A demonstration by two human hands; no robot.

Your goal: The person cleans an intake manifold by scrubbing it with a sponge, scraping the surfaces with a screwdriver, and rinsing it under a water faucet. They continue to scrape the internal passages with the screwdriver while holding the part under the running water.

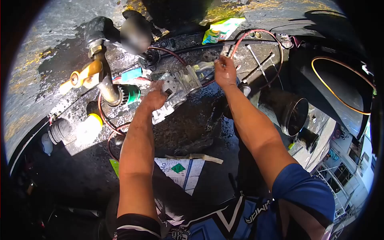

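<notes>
A cast metal housing (185, 85), silvery and wet-looking, lies on the ledge between my two hands. My left hand (155, 99) is over its left part, the fingers curled and slightly blurred. A small dark piece (169, 92) shows beside that hand's thumb; what the fingers grip is hidden. At the housing's far right end, my right hand (225, 72) is closed, its fingers gripping the end. Left of my left hand, a tap (105, 76) with a yellow lever and a green-banded end (131, 94) points toward the housing.
A reddish hose (283, 52) loops behind and right of my right hand. A cross-shaped wrench (258, 62) and a green-yellow packet (222, 31) lie at the back. Dark round containers (296, 116) stand right. A yellow-rimmed container (95, 120) stands left; printed cardboard (178, 170) lies below.
</notes>
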